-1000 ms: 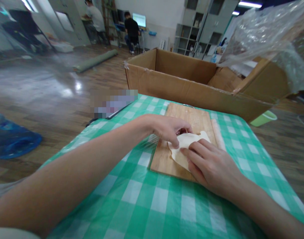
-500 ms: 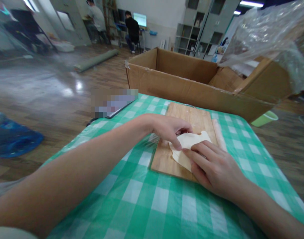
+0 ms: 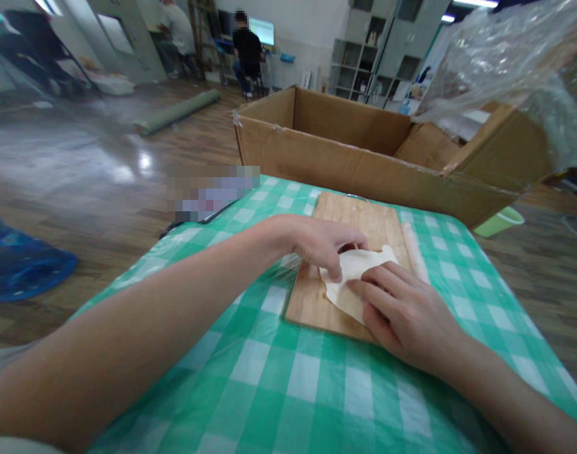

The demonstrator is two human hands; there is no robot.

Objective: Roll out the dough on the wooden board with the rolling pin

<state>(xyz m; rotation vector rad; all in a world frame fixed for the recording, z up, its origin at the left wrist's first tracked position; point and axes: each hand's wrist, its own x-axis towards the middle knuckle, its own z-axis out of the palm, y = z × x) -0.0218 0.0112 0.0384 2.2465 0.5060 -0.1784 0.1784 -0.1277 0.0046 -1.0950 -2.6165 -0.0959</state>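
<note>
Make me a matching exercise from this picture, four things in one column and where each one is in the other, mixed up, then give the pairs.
Things:
1. dough sheet
2. wooden board
3. rolling pin
4. cardboard box

Places:
A. along the board's right edge
B. beyond the far end of the table, open at the top
C. flat on the green checked tablecloth
D. on the board, under the left hand and the right hand

Pairs: 1-D, 2-C, 3-A, 4-B
</note>
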